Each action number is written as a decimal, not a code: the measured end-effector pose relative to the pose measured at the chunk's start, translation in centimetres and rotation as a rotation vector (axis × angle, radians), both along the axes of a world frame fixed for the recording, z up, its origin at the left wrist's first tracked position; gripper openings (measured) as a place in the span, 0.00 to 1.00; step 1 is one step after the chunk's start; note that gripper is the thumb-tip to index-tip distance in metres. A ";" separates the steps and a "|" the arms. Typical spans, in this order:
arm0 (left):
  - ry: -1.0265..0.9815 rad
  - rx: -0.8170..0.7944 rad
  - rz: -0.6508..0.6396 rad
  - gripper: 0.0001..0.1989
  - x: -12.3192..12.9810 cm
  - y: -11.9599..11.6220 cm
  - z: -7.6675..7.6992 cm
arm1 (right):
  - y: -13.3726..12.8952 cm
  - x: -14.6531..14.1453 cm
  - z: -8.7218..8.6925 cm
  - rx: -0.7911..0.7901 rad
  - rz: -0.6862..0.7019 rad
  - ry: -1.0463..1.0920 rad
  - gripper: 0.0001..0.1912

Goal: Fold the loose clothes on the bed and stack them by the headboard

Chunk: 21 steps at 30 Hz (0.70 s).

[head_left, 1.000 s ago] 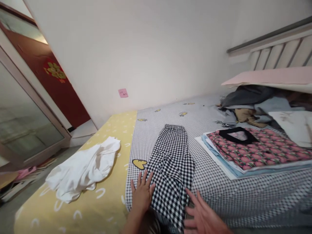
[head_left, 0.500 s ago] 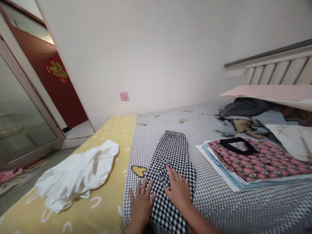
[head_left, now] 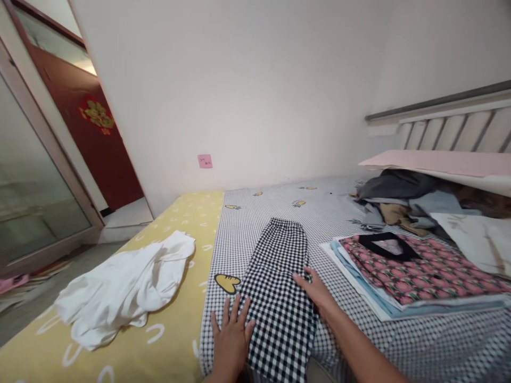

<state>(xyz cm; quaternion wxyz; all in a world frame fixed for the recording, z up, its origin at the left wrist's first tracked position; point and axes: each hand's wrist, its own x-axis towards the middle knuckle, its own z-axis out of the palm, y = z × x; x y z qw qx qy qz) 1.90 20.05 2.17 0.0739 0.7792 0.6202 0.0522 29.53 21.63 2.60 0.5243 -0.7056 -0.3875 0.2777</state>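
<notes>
Black-and-white checked trousers (head_left: 279,287), folded lengthwise, lie on the checked part of the bed with the elastic waist toward the wall. My left hand (head_left: 232,338) rests flat with spread fingers at their lower left edge. At the right edge, around mid-length, my right hand (head_left: 317,290) touches the cloth with thumb and fingers apart. To the right is a stack of folded clothes topped by a pink patterned garment (head_left: 431,268) with a black collar. A crumpled white garment (head_left: 128,290) lies on the left.
Yellow bedding (head_left: 159,319) runs along the left side. At the back right, a heap of dark clothes (head_left: 399,186) sits under a pink board (head_left: 439,160), near a radiator (head_left: 447,132). A wall (head_left: 247,96) stands behind the bed.
My right hand has moved from the middle of the trousers to their right edge. The cloth there now looks flatter and wider. My left hand has stayed nearly in place.
</notes>
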 end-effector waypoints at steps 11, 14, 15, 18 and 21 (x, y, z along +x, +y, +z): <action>0.091 0.002 0.016 0.27 0.2 -0.1 0.4 | -0.8 0.9 1.9 -0.056 -0.073 -0.317 0.34; 0.090 0.012 0.017 0.27 0.3 -0.1 0.5 | -0.6 -0.4 3.5 0.049 -0.105 -0.503 0.30; 0.096 0.015 0.018 0.27 0.4 -0.2 0.5 | -0.5 -1.0 4.0 0.087 -0.079 -0.597 0.28; 0.118 0.016 0.025 0.27 0.5 -0.4 0.7 | 0.3 -2.6 4.1 0.116 0.198 -0.844 0.24; 0.128 0.027 0.030 0.27 0.5 -0.4 0.7 | 1.2 -3.0 2.2 -0.057 0.491 -0.877 0.25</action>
